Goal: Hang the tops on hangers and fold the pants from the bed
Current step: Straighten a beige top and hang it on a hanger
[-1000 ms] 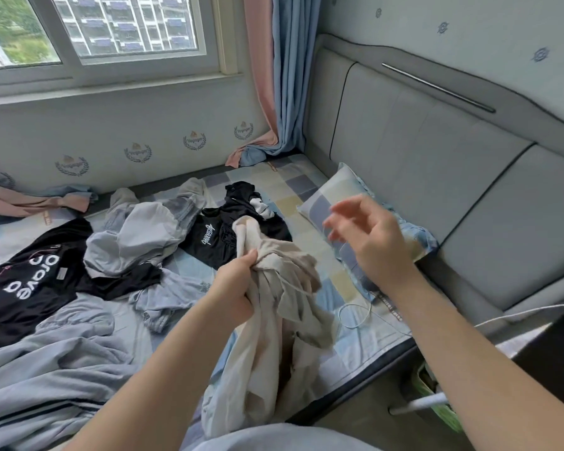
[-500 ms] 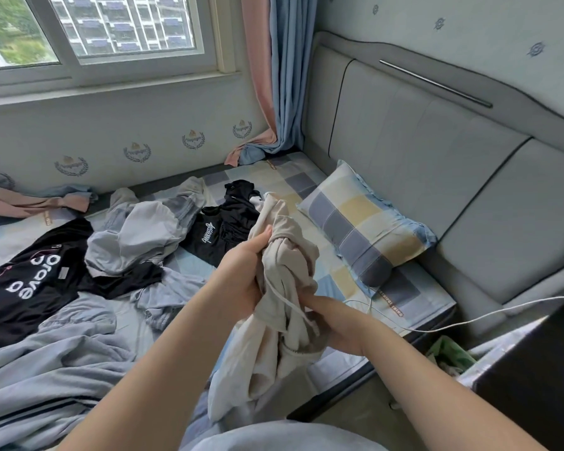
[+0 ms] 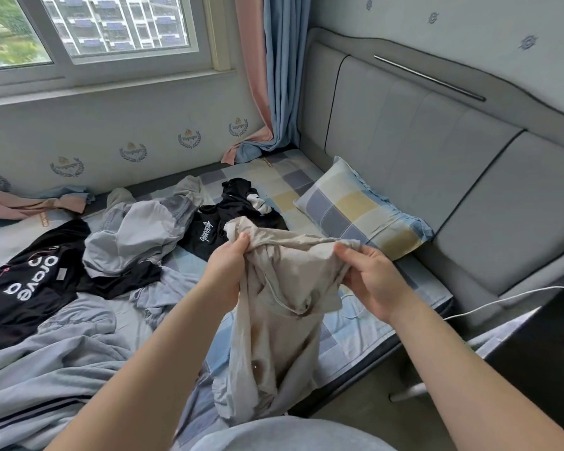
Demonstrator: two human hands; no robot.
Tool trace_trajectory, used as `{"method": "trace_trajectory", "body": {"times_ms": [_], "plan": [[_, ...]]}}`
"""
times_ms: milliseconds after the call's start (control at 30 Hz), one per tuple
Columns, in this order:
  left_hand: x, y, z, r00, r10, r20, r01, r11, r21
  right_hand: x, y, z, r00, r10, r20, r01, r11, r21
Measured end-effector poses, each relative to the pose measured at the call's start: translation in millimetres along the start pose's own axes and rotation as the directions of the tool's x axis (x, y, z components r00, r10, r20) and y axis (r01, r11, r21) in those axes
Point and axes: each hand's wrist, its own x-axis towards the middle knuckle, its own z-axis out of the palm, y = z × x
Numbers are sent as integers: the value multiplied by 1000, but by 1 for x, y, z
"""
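The person is holding the beige garment (image 3: pixel 274 340) up over the near edge of the bed (image 3: pixel 352 336). The left hand (image 3: pixel 227 271) is gripping one end of its top edge and the right hand (image 3: pixel 373 279) is pinching the other, so that edge is running left to right between them. Its long axis is hanging straight down toward the person's lap. The drawstring suggests pants.
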Motion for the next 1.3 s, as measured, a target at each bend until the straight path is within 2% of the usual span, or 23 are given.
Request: {"method": "trace_trajectory", "body": {"times_ms": [67,167,333,400,467,567,667,700,800,833,900,967,1000,1033,1100,1133,1167,1200,1300], "plan": [[4,-8,0,997,55,-49,-44,980,194,-4,-9,2,999,-39,0,39,998,-47],[2,-21,2,995,79,-66,-53,942,332,-10,-18,9,994,-105,-35,104,994,-38],[-6,-43,17,975,-32,221,-117,770,627,-19,-26,23,990,-142,-3,143,989,34],[1,-54,19,974,-1,227,-161,700,696,-21,-28,25,990,-144,7,143,987,71],[9,-62,17,983,11,185,-144,673,726,-20,-30,23,986,-162,-42,165,982,89],[12,-58,5,986,-31,165,-81,772,630,-13,-30,12,958,-183,-222,201,978,58],[12,-41,-11,961,-115,251,11,925,380,-5,-28,-2,908,-169,-384,189,982,14],[13,-33,-15,957,-80,280,-5,957,290,-2,-26,-6,894,-163,-417,184,983,9],[11,-14,-22,941,205,271,-256,953,165,3,-21,-10,879,-137,-457,144,989,-19],[10,-11,-23,923,280,264,-325,935,144,4,-18,-10,881,-126,-457,128,991,-28],[11,-9,-24,911,331,245,-370,919,137,7,-12,-7,890,-100,-444,95,995,-35],[19,-13,-26,939,307,155,-337,914,226,8,-9,-3,903,-84,-422,82,996,-21],[26,-17,-28,954,283,99,-300,893,337,9,-9,-1,909,-82,-410,86,996,-9],[33,-23,-31,965,255,60,-252,841,478,8,-9,2,916,-83,-393,90,996,0],[41,-35,-35,986,161,50,-141,631,763,7,-9,7,935,-81,-346,91,996,14],[43,-41,-37,993,111,50,-101,517,850,4,-10,10,947,-76,-313,88,996,24],[45,-46,-37,996,75,52,-81,449,890,1,-11,14,959,-72,-276,85,996,36],[43,-50,-33,997,43,66,-78,444,893,-2,-13,17,970,-68,-234,82,995,49],[37,-56,-15,996,23,84,-81,595,800,-12,-14,24,992,-62,-110,72,993,89]]}}
